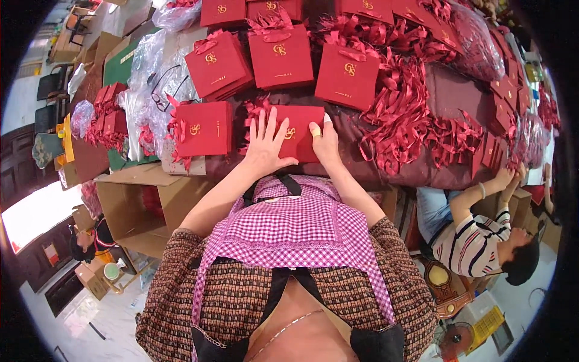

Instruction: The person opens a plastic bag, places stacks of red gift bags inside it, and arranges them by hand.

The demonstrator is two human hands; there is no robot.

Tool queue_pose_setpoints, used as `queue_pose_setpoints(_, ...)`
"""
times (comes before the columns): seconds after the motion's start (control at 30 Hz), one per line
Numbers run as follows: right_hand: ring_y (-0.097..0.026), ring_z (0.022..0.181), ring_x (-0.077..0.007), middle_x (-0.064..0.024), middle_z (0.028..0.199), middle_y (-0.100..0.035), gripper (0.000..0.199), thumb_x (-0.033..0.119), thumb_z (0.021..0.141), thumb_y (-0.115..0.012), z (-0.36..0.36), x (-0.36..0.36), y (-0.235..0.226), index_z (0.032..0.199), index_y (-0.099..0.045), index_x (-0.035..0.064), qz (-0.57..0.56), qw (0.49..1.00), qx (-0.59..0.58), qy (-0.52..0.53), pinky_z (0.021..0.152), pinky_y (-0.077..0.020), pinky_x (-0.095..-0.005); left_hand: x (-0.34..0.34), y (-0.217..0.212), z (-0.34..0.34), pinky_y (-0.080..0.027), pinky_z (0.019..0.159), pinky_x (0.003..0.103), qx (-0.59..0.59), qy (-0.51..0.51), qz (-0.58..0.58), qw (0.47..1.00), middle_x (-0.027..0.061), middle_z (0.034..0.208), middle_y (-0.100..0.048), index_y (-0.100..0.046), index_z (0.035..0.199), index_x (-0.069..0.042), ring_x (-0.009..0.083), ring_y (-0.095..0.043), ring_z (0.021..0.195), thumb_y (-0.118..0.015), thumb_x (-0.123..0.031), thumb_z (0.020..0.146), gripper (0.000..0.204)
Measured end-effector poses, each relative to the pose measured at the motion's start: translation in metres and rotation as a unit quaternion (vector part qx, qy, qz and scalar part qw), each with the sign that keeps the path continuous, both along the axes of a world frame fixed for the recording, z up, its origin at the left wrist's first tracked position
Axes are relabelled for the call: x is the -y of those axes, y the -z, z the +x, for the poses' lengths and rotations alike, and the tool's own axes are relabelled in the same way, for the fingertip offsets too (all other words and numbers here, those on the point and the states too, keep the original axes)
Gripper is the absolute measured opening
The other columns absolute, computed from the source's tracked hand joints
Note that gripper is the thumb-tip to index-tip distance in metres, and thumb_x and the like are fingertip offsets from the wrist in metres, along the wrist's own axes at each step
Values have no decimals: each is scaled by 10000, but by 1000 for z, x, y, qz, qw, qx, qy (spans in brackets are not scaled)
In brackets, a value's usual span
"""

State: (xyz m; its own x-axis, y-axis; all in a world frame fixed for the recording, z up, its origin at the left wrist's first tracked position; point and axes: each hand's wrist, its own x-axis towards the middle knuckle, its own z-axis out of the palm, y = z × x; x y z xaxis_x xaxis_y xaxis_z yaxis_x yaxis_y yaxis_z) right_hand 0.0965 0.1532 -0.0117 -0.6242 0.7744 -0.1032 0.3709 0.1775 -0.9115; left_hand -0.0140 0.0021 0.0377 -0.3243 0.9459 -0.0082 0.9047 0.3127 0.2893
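A red paper gift bag (303, 151) with a gold emblem lies flat at the table edge in front of me, perhaps on top of others. My left hand (263, 146) rests on its left part, fingers stretched and spread. My right hand (326, 143) holds its right edge, the thumb on top and another finger along the side. The thumb has a yellow wrap and a fingertip a white one. Red ribbon handles stick out at the bag's left. Close by on the left is a stack of similar red bags (208, 145).
More bag stacks (281, 60) stand farther back. Heaped red ribbons (395, 114) lie to the right, with plastic-wrapped bundles (476, 42) beyond. Glasses (160, 90) rest on clear plastic at left. An open cardboard box (136, 205) stands below left. A co-worker (476, 241) sits at right.
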Motion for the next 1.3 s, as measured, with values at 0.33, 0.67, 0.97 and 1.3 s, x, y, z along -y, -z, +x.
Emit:
queue_pose_setpoints(0.33,-530,1021,-459,-288,1114,-569,478,131,902,-532,-5,2,3,1313,-392,-67,26,997,11,-71,888,-414,-485,19,26,-2,-150,1055,666,84,-61,29,994,294,1508,-34,-274,1423,-1,502,-36,1388,-752,-547,645,1064)
queue_pose_setpoints(0.67,-469,1087,-460,-318,1208,-482,597,129,898,-551,-9,15,6,1364,-266,-112,44,991,43,-120,943,-372,-493,30,27,10,-236,1038,607,259,-275,104,920,320,1496,-13,-74,1476,-29,510,-129,1363,-671,-240,800,926)
queue_pose_setpoints(0.97,-409,1151,-472,-321,1266,-438,668,145,868,-580,-18,18,10,1377,-232,-112,120,978,81,-153,991,-335,-503,13,52,13,-272,993,578,147,-383,21,912,294,1405,-275,-180,1449,-18,454,-330,1242,-619,-382,831,841)
queue_pose_setpoints(1.3,-421,1103,-504,-363,1260,-404,686,327,932,-490,-24,23,26,1370,-226,-130,176,966,102,-161,964,-331,-546,24,86,18,-267,1020,562,132,-389,29,911,290,1398,-291,-231,1408,37,457,-306,1272,-645,-453,779,898)
